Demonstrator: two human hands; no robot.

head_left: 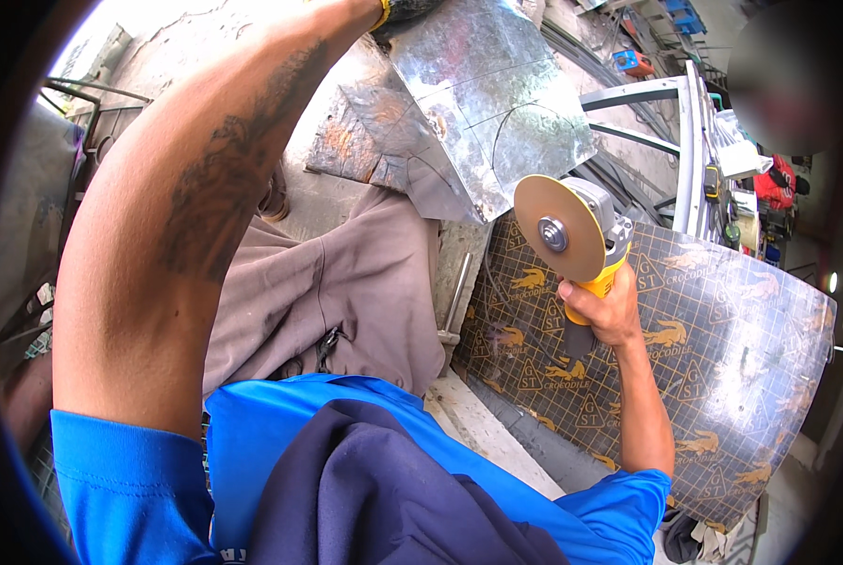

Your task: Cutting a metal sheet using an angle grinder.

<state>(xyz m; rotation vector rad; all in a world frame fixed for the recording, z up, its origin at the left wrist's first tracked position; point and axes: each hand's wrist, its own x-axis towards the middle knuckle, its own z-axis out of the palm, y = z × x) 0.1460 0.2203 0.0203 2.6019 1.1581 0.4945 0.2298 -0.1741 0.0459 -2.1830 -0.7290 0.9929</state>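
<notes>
My right hand [608,306] is bare and wrapped round the yellow body of an angle grinder [602,282]. Its thin tan disc [546,221] faces up and to the left, apart from the metal. My left arm reaches to the top edge, where part of my left hand [407,8] shows in a dark glove with a yellow cuff; its fingers are cut off from view. That hand is at the upper edge of a shiny sheet of metal [487,85], which has a curved dark line drawn on it. A scorched wooden board [351,137] lies partly under the sheet.
A dark board with a gold grid and printed figures [723,348] lies at the right. Grey metal framing [693,160] stands behind it, with tools and a red item [776,184] farther off. My brown-trousered legs [346,292] are close to the metal sheet.
</notes>
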